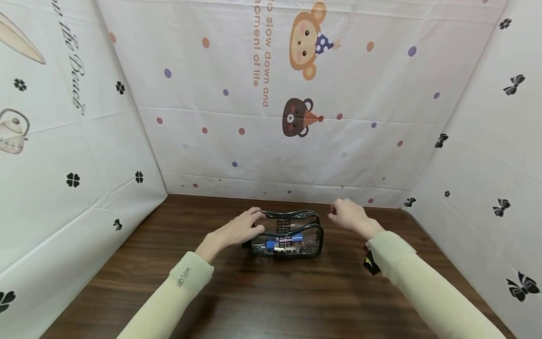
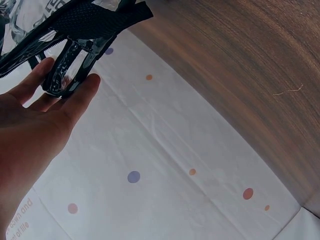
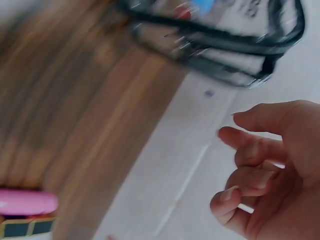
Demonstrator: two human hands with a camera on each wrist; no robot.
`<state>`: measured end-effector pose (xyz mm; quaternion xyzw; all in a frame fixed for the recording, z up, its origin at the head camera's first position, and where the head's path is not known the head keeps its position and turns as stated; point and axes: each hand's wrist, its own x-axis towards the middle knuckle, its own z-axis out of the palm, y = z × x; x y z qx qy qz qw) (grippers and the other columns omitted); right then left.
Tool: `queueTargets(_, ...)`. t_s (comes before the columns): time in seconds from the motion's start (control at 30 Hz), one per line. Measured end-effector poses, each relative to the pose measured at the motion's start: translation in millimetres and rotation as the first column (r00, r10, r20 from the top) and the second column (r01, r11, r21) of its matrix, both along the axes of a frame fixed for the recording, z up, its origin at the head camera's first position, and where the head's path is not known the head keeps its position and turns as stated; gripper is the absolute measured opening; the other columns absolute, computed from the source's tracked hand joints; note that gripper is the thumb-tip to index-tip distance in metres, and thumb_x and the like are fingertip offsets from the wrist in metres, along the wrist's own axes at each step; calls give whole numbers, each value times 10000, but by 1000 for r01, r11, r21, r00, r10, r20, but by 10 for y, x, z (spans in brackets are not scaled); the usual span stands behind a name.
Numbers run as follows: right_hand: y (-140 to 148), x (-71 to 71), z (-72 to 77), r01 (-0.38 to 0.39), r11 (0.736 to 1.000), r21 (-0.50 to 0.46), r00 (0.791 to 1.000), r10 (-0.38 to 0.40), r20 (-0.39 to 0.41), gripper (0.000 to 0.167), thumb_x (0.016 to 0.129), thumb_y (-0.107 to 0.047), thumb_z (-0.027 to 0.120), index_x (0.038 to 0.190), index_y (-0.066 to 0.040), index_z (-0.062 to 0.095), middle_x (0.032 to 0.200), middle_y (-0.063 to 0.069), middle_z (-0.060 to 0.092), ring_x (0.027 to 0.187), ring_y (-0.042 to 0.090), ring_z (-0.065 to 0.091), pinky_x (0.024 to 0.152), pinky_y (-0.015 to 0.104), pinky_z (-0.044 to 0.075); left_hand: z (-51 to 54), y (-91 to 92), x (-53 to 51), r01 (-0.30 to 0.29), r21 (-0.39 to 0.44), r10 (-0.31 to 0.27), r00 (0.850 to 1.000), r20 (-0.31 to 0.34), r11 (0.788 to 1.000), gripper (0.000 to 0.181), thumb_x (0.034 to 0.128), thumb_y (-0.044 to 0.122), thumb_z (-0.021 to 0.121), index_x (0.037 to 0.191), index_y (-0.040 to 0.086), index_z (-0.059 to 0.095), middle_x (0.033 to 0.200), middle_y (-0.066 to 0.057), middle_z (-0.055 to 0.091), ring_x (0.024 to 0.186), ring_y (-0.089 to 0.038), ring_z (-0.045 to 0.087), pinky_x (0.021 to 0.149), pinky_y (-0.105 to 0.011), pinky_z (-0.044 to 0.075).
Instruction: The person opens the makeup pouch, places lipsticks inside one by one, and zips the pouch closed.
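A clear toiletry bag (image 1: 315, 242) with black piping lies on the brown table, several small items showing through it, among them a blue tube (image 1: 298, 238). My left hand (image 1: 243, 228) holds the bag's left end, thumb toward the near side. In the left wrist view, its fingers meet a dark loop (image 2: 62, 70) at that end. Off the bag's right end, my right hand (image 1: 349, 214) hovers apart from it. Loosely curled fingers with nothing between them show on the right hand (image 3: 265, 165) in the right wrist view.
A pink rounded object (image 3: 27, 202) and a dark, gold-edged panelled item (image 3: 25, 228) appear at the right wrist view's lower left. A black object (image 1: 371, 263) is partly hidden by the right sleeve. White printed sheets (image 1: 271, 155) enclose the table's back and sides.
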<state>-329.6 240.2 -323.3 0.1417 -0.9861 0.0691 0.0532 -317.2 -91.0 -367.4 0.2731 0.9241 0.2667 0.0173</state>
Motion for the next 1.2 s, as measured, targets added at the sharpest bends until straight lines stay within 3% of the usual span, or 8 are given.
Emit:
queueTargets(0.1,222,16,-76,64,997,33,994,-67,90,173,890,-194,608,891,-34,676,818,104,677,660,189,577,555,366,453,1,-1,-3,-4,-1,4,1000,-1,1000,491,915,328,428,1354,130,526,1549,-73,326,1354,-281,417,1053,-508,387)
queueTargets(0.2,429,46,-146,129,989,74,972,-141,186,235,882,-197,612,995,6,646,944,150,675,758,216,593,632,436,488,4,3,-7,-8,-6,8,1000,-4,1000,494,914,338,425,1353,136,529,1548,-67,328,1350,-277,419,1058,-496,387)
queueTargets(0.3,603,77,-206,193,974,116,939,-218,266,199,875,-173,600,964,5,607,916,151,635,754,232,556,657,448,461,2,5,-5,-9,-9,9,1000,-6,1000,497,914,338,423,1354,134,529,1546,-66,330,1349,-276,420,1059,-495,388)
queueTargets(0.5,796,144,-317,247,947,205,893,-305,332,123,880,-137,601,895,-15,606,883,148,623,733,228,531,655,410,417,14,7,8,-13,-1,13,1000,4,1000,485,918,324,425,1350,134,533,1551,-70,325,1364,-280,406,1063,-503,382)
queueTargets(0.77,820,166,-403,222,951,215,895,-286,342,168,876,-143,612,747,-37,633,846,115,654,729,207,564,646,373,450,21,-3,-2,-7,-8,7,1000,-4,1000,485,919,328,428,1352,136,532,1549,-65,327,1343,-270,428,1049,-486,395)
queueTargets(0.9,796,165,-444,226,953,201,896,-285,340,135,819,-135,662,793,-28,583,874,142,645,768,214,576,657,376,462,23,5,-2,-1,-11,1,1000,-6,1000,488,919,322,425,1353,124,529,1543,-76,333,1325,-273,441,1038,-492,401)
queueTargets(1.07,761,156,-505,229,956,182,902,-279,330,316,706,-153,781,896,-2,580,873,134,611,749,228,555,652,402,469,24,12,5,-8,-17,8,1000,4,1000,485,918,330,421,1351,140,531,1550,-71,324,1350,-279,420,1052,-502,388)
queueTargets(1.2,717,164,-531,207,965,161,914,-250,320,303,679,-172,805,836,-24,593,833,117,622,728,212,563,635,390,476,18,6,9,-14,-18,15,1000,12,1000,489,921,336,418,1355,141,529,1560,-70,310,1376,-288,395,1071,-511,372)
